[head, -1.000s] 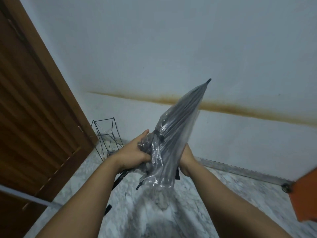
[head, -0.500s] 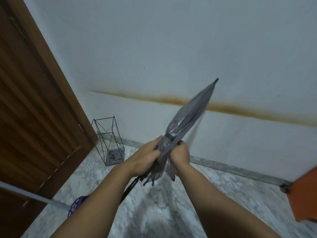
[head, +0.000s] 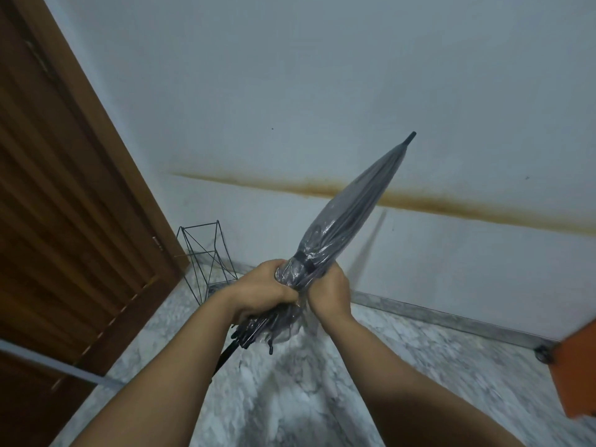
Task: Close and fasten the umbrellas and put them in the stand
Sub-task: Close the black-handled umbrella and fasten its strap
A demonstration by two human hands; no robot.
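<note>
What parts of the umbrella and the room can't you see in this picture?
Head view only:
- Umbrella handle: hidden behind the left forearm.
- Strap fastening: its end lies under the right hand, so fastened or not is unclear.
- Fingertips of the left hand: curled out of sight round the canopy.
- Orange object: cut off by the right edge.
- Wire stand base: partly behind the left hand.

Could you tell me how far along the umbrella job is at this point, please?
Done: the clear umbrella is folded shut, and a dark strap circles its canopy. In hand: the left hand and right hand both grip it just below the strap; whether it is fastened is unclear. Left: placing it in the wire stand, which looks empty by the door.
</note>
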